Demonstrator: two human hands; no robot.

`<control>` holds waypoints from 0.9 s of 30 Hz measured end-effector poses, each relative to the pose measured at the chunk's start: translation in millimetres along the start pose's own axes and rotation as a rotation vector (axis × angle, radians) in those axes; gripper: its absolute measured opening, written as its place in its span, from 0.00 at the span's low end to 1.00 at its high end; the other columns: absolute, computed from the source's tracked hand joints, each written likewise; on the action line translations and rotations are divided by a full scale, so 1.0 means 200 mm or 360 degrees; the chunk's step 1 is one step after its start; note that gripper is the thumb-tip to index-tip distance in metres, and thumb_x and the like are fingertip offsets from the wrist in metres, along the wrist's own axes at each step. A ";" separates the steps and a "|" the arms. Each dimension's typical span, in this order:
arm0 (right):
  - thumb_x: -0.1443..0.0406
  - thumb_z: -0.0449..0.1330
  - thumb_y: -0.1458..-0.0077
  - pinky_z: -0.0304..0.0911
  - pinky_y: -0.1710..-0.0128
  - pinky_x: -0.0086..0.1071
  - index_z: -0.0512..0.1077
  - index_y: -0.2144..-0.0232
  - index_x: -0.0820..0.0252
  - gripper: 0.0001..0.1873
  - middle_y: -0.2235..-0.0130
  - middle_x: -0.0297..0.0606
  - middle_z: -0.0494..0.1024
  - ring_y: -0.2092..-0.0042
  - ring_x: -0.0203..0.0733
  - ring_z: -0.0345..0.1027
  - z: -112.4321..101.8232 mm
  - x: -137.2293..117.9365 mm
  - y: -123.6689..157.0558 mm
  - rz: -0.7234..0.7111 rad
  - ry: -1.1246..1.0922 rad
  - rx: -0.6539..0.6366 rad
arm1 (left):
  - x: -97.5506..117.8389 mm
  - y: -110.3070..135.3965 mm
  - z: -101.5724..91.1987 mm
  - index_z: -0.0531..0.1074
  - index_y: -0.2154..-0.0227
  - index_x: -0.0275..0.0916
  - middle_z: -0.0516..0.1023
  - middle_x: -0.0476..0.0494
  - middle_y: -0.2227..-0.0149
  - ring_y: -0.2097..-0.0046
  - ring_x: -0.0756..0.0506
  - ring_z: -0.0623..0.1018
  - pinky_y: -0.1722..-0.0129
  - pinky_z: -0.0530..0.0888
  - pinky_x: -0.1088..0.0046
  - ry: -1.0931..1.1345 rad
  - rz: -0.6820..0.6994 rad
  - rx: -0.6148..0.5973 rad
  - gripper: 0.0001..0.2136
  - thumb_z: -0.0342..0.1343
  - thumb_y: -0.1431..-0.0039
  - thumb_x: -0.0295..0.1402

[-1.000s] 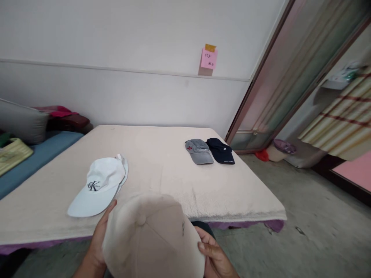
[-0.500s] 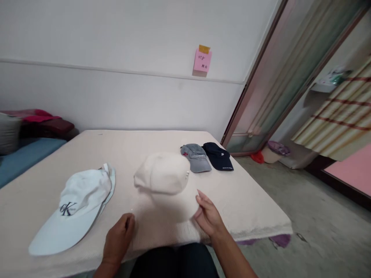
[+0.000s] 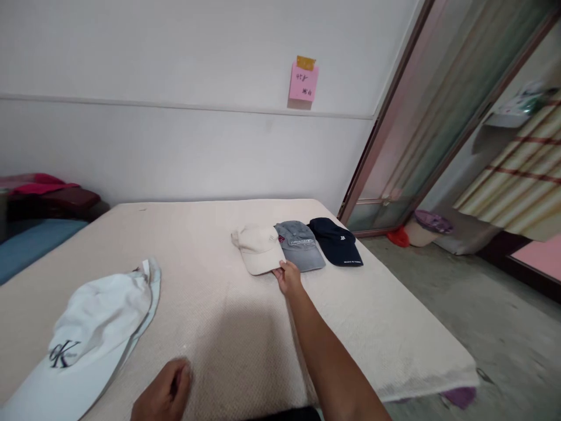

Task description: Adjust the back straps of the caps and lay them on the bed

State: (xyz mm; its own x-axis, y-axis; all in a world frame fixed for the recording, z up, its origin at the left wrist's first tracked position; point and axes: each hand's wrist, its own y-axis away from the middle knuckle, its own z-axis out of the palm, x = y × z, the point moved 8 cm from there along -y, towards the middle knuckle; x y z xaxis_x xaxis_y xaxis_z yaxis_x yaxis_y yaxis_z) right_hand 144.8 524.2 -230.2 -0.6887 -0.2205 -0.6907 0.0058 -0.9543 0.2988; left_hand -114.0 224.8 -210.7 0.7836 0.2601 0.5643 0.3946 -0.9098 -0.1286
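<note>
1. My right hand (image 3: 288,277) clamps the beige cap (image 3: 259,248) by its brim, at the cream cover (image 3: 193,234).
2. The beige cap sits beside the gray cap (image 3: 302,257), partly overlapping it in view (the navy cap (image 3: 336,242) lies farther right).
3. My left hand (image 3: 164,390), fingers curled together, is near the white cap (image 3: 100,310).

beige cap (image 3: 259,250) | left hand (image 3: 163,390) off | now beside grey cap (image 3: 303,248)

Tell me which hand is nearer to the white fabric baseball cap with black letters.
Left. The left hand is just right of the white cap, not touching it; the right hand is farther away, holding the beige fabric baseball cap.
</note>
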 end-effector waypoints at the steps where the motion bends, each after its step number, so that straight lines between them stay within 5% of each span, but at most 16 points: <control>1: 0.67 0.57 0.40 0.70 0.67 0.32 0.70 0.61 0.65 0.06 0.65 0.36 0.75 0.67 0.35 0.71 -0.03 0.02 -0.01 -0.0001 0.0017 0.0007 | 0.00 0.00 0.00 0.73 0.70 0.44 0.77 0.52 0.74 0.72 0.47 0.76 0.69 0.70 0.77 -0.0005 0.0001 0.0004 0.12 0.49 0.43 0.44; 12: 0.63 0.57 0.39 0.70 0.69 0.32 0.68 0.54 0.64 0.13 0.60 0.39 0.74 0.65 0.36 0.71 -0.05 0.09 -0.05 0.0051 0.0419 0.0021 | 0.06 0.00 -0.05 0.73 0.72 0.43 0.76 0.51 0.76 0.73 0.47 0.76 0.71 0.70 0.77 0.0026 -0.0022 0.0093 0.12 0.51 0.47 0.45; 27: 0.67 0.58 0.50 0.51 0.91 0.19 0.61 0.60 0.59 0.14 0.84 0.21 0.66 0.87 0.31 0.61 -0.05 0.08 -0.06 -0.0277 0.0681 0.0110 | 0.07 0.01 -0.03 0.71 0.70 0.43 0.74 0.53 0.76 0.73 0.49 0.74 0.69 0.69 0.77 -0.0118 0.0050 0.0085 0.10 0.49 0.43 0.42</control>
State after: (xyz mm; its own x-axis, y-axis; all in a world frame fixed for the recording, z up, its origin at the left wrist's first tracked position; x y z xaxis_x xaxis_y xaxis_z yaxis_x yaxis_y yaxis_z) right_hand 140.6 529.5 -251.5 -0.3140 -0.1354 -0.9397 -0.1419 -0.9720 0.1874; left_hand -106.0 225.3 -198.3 0.8284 0.2569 0.4978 0.3929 -0.8999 -0.1894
